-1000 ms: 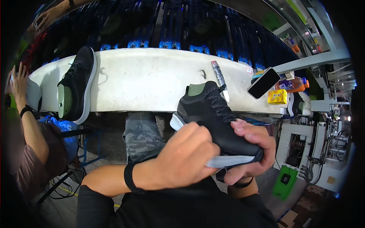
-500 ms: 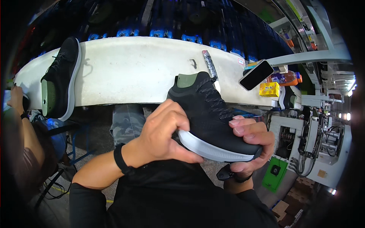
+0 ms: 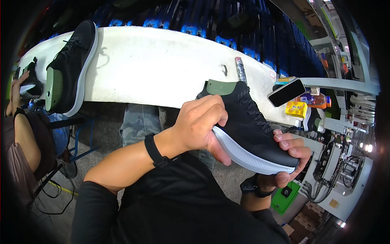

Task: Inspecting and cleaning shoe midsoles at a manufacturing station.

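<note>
Between my two hands is a black sneaker (image 3: 255,124) with a white ridged sole and dark laces, tilted so that the sole's side faces me. A green shoe last (image 3: 222,87) fills its opening. My left hand (image 3: 201,122) is closed on the heel end, its thumb below the sole's edge. At the toe, my right hand (image 3: 293,151) wraps round, fingers over the upper and thumb under the sole. Another black sneaker (image 3: 72,61), also with a green last (image 3: 53,89), rests on the white table (image 3: 134,61) at the left.
Along the table's right part lie a dark-handled tool (image 3: 240,69), a phone (image 3: 287,92), a yellow box (image 3: 296,109) and an orange-capped bottle (image 3: 315,100). Blue rollers (image 3: 191,29) run behind. A co-worker's hand (image 3: 19,81) touches a shoe (image 3: 30,83) at far left. A machine (image 3: 341,171) stands right.
My view has shifted. The held sneaker and both hands now appear farther right, with more of the sole's ridged side showing. The co-worker's shoe at far left has come more into sight.
</note>
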